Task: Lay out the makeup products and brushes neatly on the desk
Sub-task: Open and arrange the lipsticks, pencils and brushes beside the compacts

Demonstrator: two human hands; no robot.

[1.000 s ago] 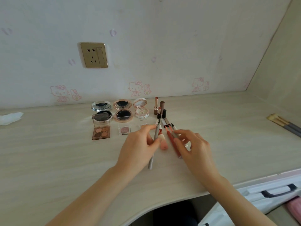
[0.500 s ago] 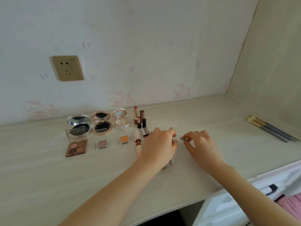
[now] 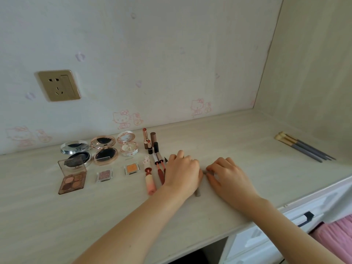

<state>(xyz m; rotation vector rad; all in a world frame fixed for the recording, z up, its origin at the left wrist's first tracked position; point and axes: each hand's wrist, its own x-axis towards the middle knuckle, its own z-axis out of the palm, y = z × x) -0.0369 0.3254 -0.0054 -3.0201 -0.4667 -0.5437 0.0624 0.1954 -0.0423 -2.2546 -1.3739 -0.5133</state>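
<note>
socket (image 3: 59, 85): up on the wall at about 10 o'clock from your hands, above the compacts.
compacts (image 3: 103, 150): three round ones open in a row at the back of the desk (image 3: 238, 149), silver, rose gold, then a pale flowery one.
eyeshadow palette (image 3: 72, 178): open, in front of the silver compact, with two small single pans to its right.
lipsticks (image 3: 149, 141): a few standing upright, right of the flowery compact.
pink tube (image 3: 149, 181): lying flat, cap end pointing to 12 o'clock, with slim red sticks just beside it.
left hand (image 3: 182, 173): palm down, fingers curled over the pens, so it blocks most of them. Can't tell exactly what you're gripping.
grey pen (image 3: 198, 192): only the near end pokes out under your left hand at 6 o'clock.
right hand (image 3: 226, 176): fingertips pinching a small grey piece just right of your left hand.
brushes (image 3: 302, 147): bunch of grey-handled ones at 2 o'clock, well apart from everything else.
</note>
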